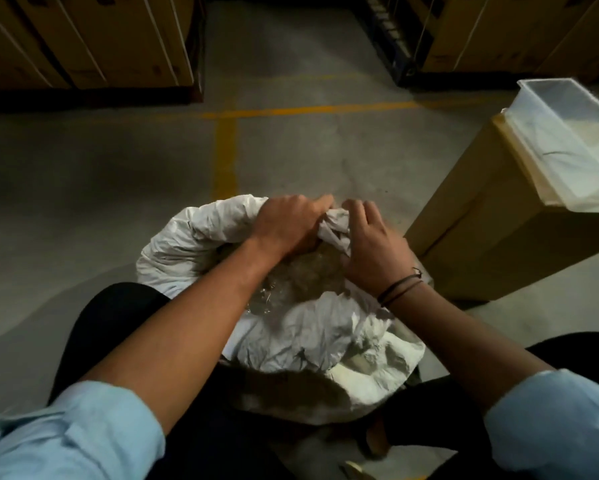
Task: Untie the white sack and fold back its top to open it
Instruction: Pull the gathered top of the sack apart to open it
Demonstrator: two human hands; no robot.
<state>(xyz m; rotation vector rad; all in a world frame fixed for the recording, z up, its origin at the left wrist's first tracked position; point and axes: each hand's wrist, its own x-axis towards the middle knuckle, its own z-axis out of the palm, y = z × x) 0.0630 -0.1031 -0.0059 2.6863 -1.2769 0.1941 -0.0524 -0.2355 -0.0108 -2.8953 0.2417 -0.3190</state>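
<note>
We had the white sack (pixel 284 327) upright on the concrete floor (pixel 83 188) between our knees, its crinkled woven top partly rolled back on the left into a thick soft rim. Inside lay one clear, glossy liner (pixel 291 282) over something brownish we could not make out. Our left hand (pixel 287 223) and right hand (pixel 374 247) both clutched the same bunched fold at the far edge, fingertips buried in it. To the right stood one tall cardboard box (pixel 492 237) carrying one translucent plastic tub (pixel 568 140), cut off by the frame.
</note>
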